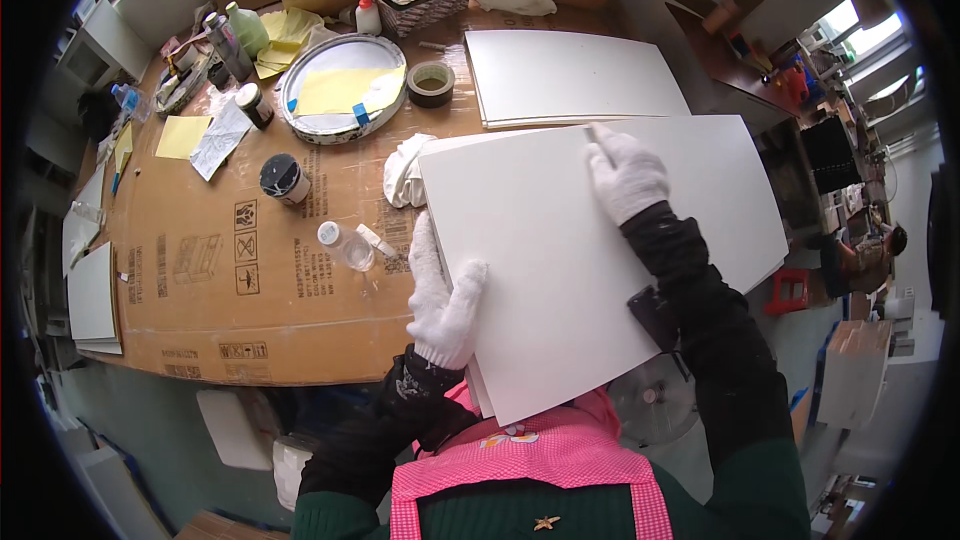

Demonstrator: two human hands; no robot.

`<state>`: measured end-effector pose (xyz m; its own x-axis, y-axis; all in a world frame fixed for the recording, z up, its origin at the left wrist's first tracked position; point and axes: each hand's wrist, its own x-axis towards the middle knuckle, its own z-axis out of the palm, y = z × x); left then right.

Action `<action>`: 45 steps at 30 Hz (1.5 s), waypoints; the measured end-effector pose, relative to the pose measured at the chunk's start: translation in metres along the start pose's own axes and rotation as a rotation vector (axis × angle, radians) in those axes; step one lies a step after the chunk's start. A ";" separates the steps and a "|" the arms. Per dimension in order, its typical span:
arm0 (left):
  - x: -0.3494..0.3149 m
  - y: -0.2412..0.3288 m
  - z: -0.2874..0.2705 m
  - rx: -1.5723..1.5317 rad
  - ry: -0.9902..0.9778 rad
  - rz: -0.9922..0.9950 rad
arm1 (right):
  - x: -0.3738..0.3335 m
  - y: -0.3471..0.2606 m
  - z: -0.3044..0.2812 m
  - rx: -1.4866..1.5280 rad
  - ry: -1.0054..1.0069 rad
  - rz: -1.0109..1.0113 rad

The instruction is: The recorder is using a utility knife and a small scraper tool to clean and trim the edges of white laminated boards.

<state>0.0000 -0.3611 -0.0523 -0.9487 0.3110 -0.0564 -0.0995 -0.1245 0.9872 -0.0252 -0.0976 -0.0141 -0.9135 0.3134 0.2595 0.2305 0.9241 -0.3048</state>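
Note:
A large white board (545,270) lies tilted across a stack of similar white boards (700,155), its near corner against my pink apron. My left hand (445,290), in a white knit glove, holds the board's left edge, thumb over the top and fingers along the side. At the far edge, my right hand (628,178), also in a white glove, presses its closed fingers down. A small greyish piece shows at those fingertips, too small to name. A crumpled white cloth (405,172) sits beside the board's far left corner.
Cardboard (330,340) covers the table. On it stand a clear bottle (345,245), a dark jar (284,180), a tape roll (430,84) and a round lid (300,125) with yellow paper. More white boards (570,75) lie beyond. A person (868,258) is far right, near a red stool (788,292).

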 end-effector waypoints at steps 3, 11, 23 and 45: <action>0.003 -0.003 0.004 -0.026 -0.021 0.022 | -0.003 -0.081 0.024 0.142 -0.120 -0.256; 0.001 -0.011 -0.003 -0.025 0.017 0.021 | -0.001 -0.077 0.026 0.373 0.001 -0.170; 0.000 0.002 -0.001 -0.072 -0.044 -0.010 | -0.008 -0.085 0.030 0.244 -0.263 -0.456; -0.006 -0.005 -0.029 0.165 -0.066 -0.173 | -0.032 -0.136 0.021 0.709 -0.416 -0.490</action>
<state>-0.0022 -0.3894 -0.0615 -0.8998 0.3757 -0.2219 -0.2029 0.0901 0.9751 -0.0339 -0.2377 -0.0007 -0.9317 -0.3022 0.2013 -0.3416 0.5415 -0.7682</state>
